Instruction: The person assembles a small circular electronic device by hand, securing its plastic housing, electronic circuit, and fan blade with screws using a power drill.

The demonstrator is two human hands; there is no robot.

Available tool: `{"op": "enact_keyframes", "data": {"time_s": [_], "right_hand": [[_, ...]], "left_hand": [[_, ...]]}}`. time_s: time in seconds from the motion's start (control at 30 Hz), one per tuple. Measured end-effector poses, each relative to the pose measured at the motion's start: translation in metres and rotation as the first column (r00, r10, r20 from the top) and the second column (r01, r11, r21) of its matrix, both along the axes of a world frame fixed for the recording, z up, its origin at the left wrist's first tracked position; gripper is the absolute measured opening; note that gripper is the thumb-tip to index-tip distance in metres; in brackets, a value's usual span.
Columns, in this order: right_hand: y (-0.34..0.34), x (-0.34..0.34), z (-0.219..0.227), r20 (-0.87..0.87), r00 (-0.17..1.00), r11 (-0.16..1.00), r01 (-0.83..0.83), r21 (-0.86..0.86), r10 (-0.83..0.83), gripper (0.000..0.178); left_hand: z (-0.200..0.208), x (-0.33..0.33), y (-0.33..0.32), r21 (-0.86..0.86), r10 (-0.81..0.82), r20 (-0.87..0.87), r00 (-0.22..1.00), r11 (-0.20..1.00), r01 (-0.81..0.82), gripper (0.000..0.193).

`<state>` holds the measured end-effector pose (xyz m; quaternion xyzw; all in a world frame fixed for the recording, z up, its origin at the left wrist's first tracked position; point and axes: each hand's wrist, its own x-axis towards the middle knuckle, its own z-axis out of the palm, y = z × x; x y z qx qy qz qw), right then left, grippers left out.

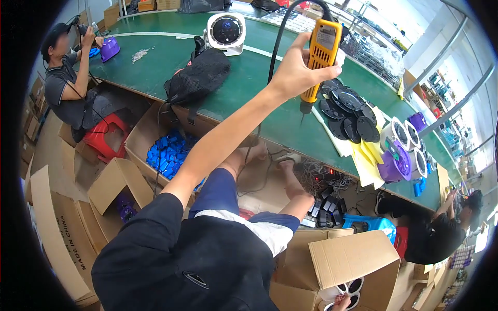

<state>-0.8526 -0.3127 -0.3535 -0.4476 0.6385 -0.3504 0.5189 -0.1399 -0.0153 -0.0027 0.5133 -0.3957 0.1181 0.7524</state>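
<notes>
My left hand point(298, 70) is raised over the green table, wrapped round a yellow electric screwdriver point(324, 44). Its thin bit points down, and a black cable loops from its top. Below and right of the bit lies a heap of round black discs point(350, 111). My right hand point(341, 302) is low at the lower right, inside an open cardboard box point(350, 259). Its fingers are closed at the edge of a white housing with round dark openings point(354, 286); much of that hand and the housing is cut off or hidden.
The green table point(259, 78) carries a white round device with a lit display point(226, 30), a black mesh bag point(199, 75), yellow sheets point(365, 160) and purple and white housings point(397, 163). Blue parts point(171, 153) fill a carton. Co-workers sit far left and far right. Cables lie below.
</notes>
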Motion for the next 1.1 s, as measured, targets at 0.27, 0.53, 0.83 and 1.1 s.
{"op": "enact_keyframes", "data": {"time_s": [0.27, 0.53, 0.83, 1.1], "right_hand": [[-0.021, -0.003, -0.004, -0.042, 0.999, 1.0, -0.019, -0.02, 0.018, 0.038], [-0.018, -0.001, 0.002, -0.008, 1.0, 1.0, -0.02, -0.011, 0.02, 0.033], [-0.01, 0.009, 0.015, 0.047, 0.998, 0.999, -0.039, 0.007, 0.038, 0.027], [-0.006, 0.022, 0.023, 0.096, 0.994, 0.998, -0.059, -0.003, 0.059, 0.031]], "left_hand": [[0.0, 0.005, 0.005, 0.113, -0.374, -0.128, 0.919, 0.915, 0.388, 0.042], [0.001, 0.004, 0.0, 0.158, -0.426, -0.117, 0.897, 0.884, 0.44, 0.044], [0.002, 0.01, 0.001, 0.049, -0.488, -0.185, 0.853, 0.862, 0.504, 0.033], [0.008, 0.003, 0.014, 0.097, -0.423, -0.063, 0.904, 0.899, 0.427, 0.057]]}}
